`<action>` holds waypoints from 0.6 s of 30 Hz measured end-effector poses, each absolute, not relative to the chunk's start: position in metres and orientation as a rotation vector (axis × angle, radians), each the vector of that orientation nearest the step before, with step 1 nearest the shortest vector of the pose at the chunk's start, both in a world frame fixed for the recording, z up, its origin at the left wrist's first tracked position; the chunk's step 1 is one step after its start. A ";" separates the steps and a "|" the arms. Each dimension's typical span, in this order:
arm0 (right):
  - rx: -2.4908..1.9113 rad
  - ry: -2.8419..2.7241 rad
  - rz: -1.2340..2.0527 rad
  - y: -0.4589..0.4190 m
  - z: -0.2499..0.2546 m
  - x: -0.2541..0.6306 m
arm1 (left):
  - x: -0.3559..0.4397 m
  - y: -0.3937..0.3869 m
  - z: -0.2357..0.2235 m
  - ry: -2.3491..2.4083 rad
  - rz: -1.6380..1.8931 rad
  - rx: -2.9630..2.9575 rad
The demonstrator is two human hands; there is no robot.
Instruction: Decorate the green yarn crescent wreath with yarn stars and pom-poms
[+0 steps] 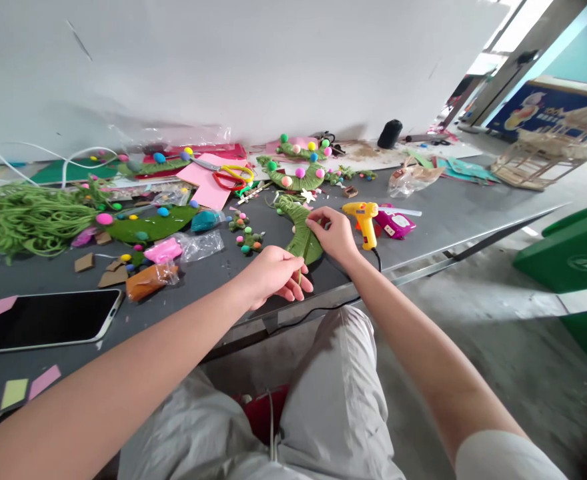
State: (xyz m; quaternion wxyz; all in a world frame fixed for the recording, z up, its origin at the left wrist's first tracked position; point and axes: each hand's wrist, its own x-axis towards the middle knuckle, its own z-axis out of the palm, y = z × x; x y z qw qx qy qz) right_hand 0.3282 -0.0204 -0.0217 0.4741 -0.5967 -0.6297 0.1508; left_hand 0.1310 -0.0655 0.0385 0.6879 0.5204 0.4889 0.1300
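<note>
A crescent-shaped piece wrapped in green yarn (297,219) lies at the table's front edge, between my hands. My left hand (279,275) pinches a green yarn strand (306,248) between thumb and index finger, its other fingers loosely curled below. My right hand (334,235) is closed at the crescent's right side, thumb and fingertips together against the wrapped yarn; whether they grip the strand or the piece itself is hard to make out. Just right of that hand stands a yellow glue gun (364,220), beside a magenta device (396,223).
Finished-looking crescents with pompoms (296,175) lie behind. Red and yellow scissors (231,177) rest on pink paper (208,190). At left are a green yarn heap (23,217) and a phone (48,319). The glue gun's cord (318,309) runs along the front edge. Green bins (571,250) stand right.
</note>
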 end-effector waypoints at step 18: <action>-2.059 -1.329 -0.033 -0.103 0.010 0.402 | 0.122 -0.058 0.047 1.057 0.182 1.228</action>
